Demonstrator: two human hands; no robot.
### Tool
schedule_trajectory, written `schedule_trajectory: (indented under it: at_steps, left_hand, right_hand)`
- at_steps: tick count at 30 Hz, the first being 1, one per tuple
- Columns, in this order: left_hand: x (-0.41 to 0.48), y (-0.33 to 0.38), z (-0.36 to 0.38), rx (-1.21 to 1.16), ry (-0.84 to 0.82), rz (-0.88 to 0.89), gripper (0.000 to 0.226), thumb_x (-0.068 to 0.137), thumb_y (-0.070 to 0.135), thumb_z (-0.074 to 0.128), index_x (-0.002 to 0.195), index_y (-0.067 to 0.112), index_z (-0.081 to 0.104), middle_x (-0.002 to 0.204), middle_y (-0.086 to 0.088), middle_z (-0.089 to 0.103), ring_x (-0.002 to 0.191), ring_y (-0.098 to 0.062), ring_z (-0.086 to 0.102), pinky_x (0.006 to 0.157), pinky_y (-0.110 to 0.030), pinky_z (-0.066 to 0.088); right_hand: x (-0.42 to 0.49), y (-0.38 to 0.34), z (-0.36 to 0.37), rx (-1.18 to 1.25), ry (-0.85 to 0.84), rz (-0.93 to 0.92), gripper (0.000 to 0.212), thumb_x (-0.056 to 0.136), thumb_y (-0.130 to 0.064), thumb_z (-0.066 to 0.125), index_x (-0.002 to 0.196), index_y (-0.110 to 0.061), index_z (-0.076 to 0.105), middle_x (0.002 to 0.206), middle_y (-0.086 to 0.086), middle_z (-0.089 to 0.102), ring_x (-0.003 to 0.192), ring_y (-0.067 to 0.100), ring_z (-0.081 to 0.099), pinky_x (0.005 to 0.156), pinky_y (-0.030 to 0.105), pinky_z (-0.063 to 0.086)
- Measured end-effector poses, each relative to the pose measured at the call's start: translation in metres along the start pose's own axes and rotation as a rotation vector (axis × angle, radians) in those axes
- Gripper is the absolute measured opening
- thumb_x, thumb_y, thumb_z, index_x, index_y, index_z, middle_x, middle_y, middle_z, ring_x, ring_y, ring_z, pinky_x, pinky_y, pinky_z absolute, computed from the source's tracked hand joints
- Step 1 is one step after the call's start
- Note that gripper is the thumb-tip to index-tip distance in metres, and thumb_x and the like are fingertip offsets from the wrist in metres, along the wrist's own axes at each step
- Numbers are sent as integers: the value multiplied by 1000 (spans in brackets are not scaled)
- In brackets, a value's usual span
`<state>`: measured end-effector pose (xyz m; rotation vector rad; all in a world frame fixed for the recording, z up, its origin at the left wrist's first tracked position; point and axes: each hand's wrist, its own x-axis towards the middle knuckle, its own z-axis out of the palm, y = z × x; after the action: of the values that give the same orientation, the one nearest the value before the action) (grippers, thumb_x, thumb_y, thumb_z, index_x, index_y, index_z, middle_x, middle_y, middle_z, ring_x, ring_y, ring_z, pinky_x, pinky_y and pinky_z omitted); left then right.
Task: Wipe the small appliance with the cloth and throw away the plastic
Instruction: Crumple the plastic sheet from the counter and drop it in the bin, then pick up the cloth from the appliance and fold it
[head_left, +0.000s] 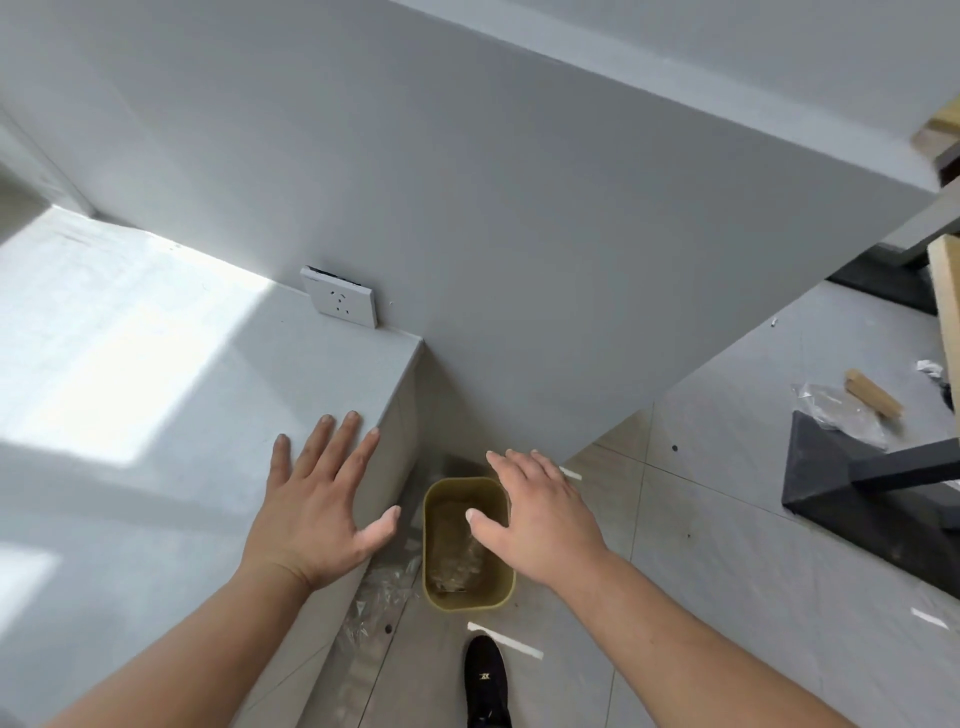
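Observation:
A small olive-yellow bin (498, 592) stands on the floor beside the end of a grey counter (156, 467). Crumpled clear plastic (457, 564) lies inside the bin. My right hand (540, 514) hovers over the bin's right half, fingers spread, holding nothing. My left hand (317, 499) is flat and spread above the counter's corner, also with nothing in it. No cloth or small appliance shows in this view.
More clear plastic film (382, 587) lies on the floor between bin and counter. A wall socket (340, 304) sits above the counter. My black shoe (485, 680) is near the bin. At right are a dark table base (852, 493), a wood block (872, 392) and a plastic bag (831, 410).

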<state>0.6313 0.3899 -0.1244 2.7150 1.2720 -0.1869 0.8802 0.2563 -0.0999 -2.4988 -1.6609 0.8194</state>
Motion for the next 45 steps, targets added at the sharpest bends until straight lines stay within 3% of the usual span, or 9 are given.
schedule_trajectory:
  at_steps: [5,12,24,35,45]
  left_hand:
    - [0,12,-23,-75,-92,-62,97,86,87,10,168,37,1,176,5,-12,162,-23,-16,130,-59,-6]
    - [-3,37,-78,-196,13,-77,99,82,94,8,167,44,3,177,10,-4,164,-20,-5,133,-53,-2]
    - [-22,44,-193,-175,209,-67,97,80,92,11,166,47,-1,176,14,-10,163,-14,-11,133,-49,-4]
    - [-48,7,-271,-170,412,-87,92,85,89,27,165,48,6,175,16,-5,163,-11,-7,133,-46,-1]
    - [-79,-30,-320,-102,525,-136,93,85,91,25,165,49,5,175,17,-5,163,-11,-7,133,-46,1]
  right_hand:
    - [-15,-7,-35,-3,62,-20,87,87,-82,34,162,-40,19,172,-8,27,161,22,15,127,47,20]
    - [-32,-17,-90,7,138,-59,86,90,-77,37,164,-36,20,173,-5,25,161,24,13,131,46,17]
    - [-59,-41,-160,29,265,-121,88,89,-80,32,164,-36,18,174,-4,22,161,23,13,131,45,15]
    - [-64,-109,-221,19,357,-246,89,87,-78,34,164,-37,18,174,-5,20,162,23,10,132,45,13]
    - [-66,-172,-257,1,417,-346,95,81,-82,26,165,-37,16,174,-6,19,161,21,6,131,41,9]
